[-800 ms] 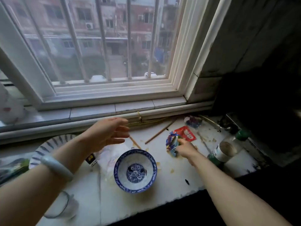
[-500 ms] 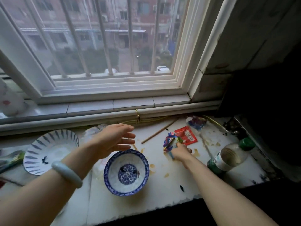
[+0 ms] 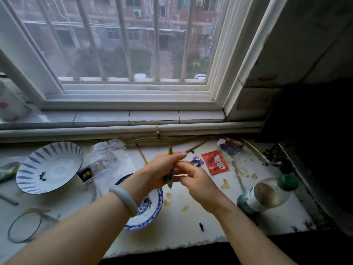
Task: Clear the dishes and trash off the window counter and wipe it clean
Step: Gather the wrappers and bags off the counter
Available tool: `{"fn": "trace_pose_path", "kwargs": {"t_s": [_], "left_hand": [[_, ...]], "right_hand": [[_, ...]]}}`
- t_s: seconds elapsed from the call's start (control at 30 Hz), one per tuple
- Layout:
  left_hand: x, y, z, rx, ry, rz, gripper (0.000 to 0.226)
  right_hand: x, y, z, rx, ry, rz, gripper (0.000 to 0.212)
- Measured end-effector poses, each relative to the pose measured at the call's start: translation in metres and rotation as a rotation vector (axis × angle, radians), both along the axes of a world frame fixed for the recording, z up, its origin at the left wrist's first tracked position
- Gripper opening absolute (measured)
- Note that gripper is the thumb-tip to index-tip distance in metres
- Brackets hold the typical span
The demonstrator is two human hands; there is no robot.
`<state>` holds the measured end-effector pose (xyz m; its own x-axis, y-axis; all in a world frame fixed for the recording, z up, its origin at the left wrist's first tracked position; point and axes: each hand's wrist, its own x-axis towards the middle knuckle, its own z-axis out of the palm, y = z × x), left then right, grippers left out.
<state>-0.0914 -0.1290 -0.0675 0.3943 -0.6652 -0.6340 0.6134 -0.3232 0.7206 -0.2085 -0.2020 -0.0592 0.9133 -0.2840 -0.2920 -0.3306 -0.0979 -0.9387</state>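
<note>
Above the white window counter, my left hand grips a crumpled snack wrapper whose green tip sticks out above the fingers. My right hand meets it from the right and pinches a pale edge of the same wrapper. A blue and red wrapper scrap shows just behind the right fingers; whether it lies on the counter I cannot tell. Under my left wrist stands a blue-patterned bowl. A red sachet lies flat to the right. A striped plate sits at the left.
A clear plastic bag lies between plate and bowl. Two chopsticks rest near the back pipe. A green-capped bottle lies at the right beside a dark appliance. Another crumpled wrapper, sauce stains and a wire ring are also here.
My right hand lifted the wrapper off the counter and brought it left. My left hand came across from above the bowl and closed around it. The view shifted right.
</note>
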Motion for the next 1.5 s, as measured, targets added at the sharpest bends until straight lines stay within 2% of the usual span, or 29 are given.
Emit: {"fn": "trace_pose_path", "kwargs": {"t_s": [0.03,0.07,0.1,0.17,0.2,0.27,0.33,0.4,0.47,0.6,0.73,0.8,0.87,0.93,1.0,1.03,1.07,1.13,1.2,1.23,1.33,1.5], "left_hand": [[0.002,-0.001,-0.007,0.020,0.035,0.070,0.025],[0.006,0.001,-0.013,0.045,0.068,0.125,0.026],[0.010,0.003,-0.018,0.072,0.098,0.172,0.025],[0.017,0.009,-0.025,0.113,0.151,0.239,0.017],[0.020,0.012,-0.025,0.128,0.166,0.267,0.014],[0.024,0.017,-0.024,0.141,0.187,0.307,0.011],[0.027,0.020,-0.023,0.137,0.202,0.335,0.011],[0.028,0.021,-0.024,0.126,0.224,0.358,0.009],[0.028,0.021,-0.027,0.121,0.254,0.375,0.008],[0.024,0.009,-0.033,0.088,0.263,0.393,0.010],[0.016,-0.007,-0.032,-0.050,0.320,0.387,0.025],[0.016,-0.008,-0.031,-0.069,0.311,0.316,0.027],[0.016,-0.008,-0.032,-0.058,0.248,0.240,0.021],[0.019,-0.006,-0.030,-0.042,0.209,0.243,0.015],[0.022,-0.006,-0.029,-0.015,0.238,0.309,0.017],[0.024,-0.006,-0.029,0.007,0.252,0.351,0.017],[0.025,-0.006,-0.028,0.033,0.257,0.384,0.017],[0.029,-0.005,-0.030,0.068,0.265,0.414,0.021],[0.033,-0.003,-0.031,0.084,0.271,0.433,0.024],[0.034,-0.001,-0.032,0.095,0.266,0.444,0.023],[0.039,0.004,-0.031,0.116,0.269,0.455,0.021],[0.040,0.005,-0.031,0.132,0.269,0.427,0.021]], "right_hand": [[0.003,-0.005,-0.008,-0.040,0.006,-0.052,0.049],[0.007,-0.012,-0.020,-0.204,0.019,-0.109,0.048],[0.012,-0.021,-0.032,-0.456,0.045,-0.119,0.045],[0.021,-0.038,-0.058,-0.953,0.175,0.044,0.049],[0.025,-0.046,-0.067,-1.059,0.267,0.153,0.055],[0.033,-0.058,-0.080,-1.100,0.413,0.287,0.057],[0.039,-0.068,-0.092,-1.107,0.480,0.329,0.045],[0.041,-0.069,-0.097,-1.126,0.476,0.309,0.035],[0.043,-0.066,-0.098,-1.121,0.390,0.196,0.023],[0.054,-0.049,-0.078,-0.933,0.261,-0.035,0.015],[0.067,-0.024,-0.050,-0.776,0.303,0.031,0.010],[0.067,-0.022,-0.036,-0.645,0.329,0.103,0.016],[0.066,-0.030,-0.027,-0.421,0.307,0.199,0.028],[0.062,-0.039,-0.021,-0.103,0.251,0.203,0.032],[0.062,-0.050,-0.022,0.218,0.214,0.052,0.040],[0.062,-0.055,-0.025,0.265,0.198,-0.049,0.040],[0.064,-0.062,-0.032,0.191,0.191,-0.151,0.038],[0.066,-0.080,-0.050,-0.258,0.285,-0.302,0.035],[0.061,-0.097,-0.071,-0.699,0.492,-0.305,0.040],[0.056,-0.102,-0.081,-0.809,0.590,-0.271,0.045],[0.042,-0.102,-0.100,-0.862,0.715,-0.221,0.056],[0.037,-0.098,-0.108,-0.985,0.654,-0.241,0.040]]}}
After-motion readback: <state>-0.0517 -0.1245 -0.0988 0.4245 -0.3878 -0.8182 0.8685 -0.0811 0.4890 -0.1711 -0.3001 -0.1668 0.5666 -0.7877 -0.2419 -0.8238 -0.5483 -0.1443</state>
